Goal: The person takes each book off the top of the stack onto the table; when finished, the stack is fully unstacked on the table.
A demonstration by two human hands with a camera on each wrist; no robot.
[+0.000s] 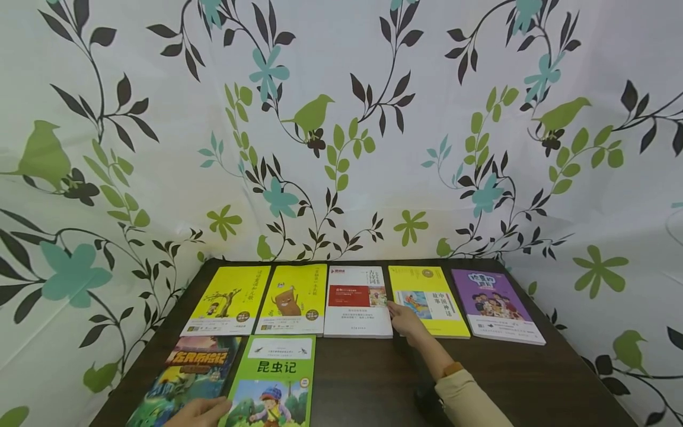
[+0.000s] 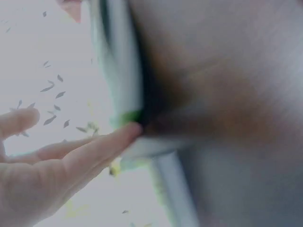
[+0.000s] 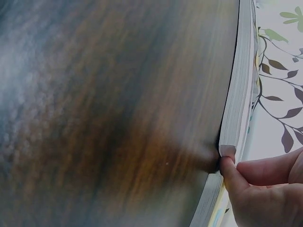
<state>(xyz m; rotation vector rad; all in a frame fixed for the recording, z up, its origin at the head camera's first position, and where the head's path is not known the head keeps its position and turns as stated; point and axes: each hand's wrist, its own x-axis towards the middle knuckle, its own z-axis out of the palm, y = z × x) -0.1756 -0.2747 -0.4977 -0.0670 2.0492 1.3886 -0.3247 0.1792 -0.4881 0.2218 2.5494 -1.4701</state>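
In the head view my left hand point(image 1: 200, 412) is at the lower left, at the side of a green children's book point(image 1: 267, 382). Its straight fingertips point(image 2: 128, 132) touch the book's edge in the left wrist view, with the thumb held apart. Further forward, my right hand point(image 1: 408, 323) reaches to the right edge of a white paperback book point(image 1: 360, 323) with a red panel. Thumb and index finger point(image 3: 232, 177) pinch that book's near corner in the right wrist view. Beside it lies a yellow book point(image 1: 434, 325) with a picture panel.
Two more yellow books point(image 1: 226, 296) lie left of the white one, and a purple book point(image 1: 498, 302) ends the back row at right. A dark illustrated book point(image 1: 197, 373) lies left of the green one. Patterned cloth point(image 1: 341, 148) encloses the dark table point(image 1: 368, 379).
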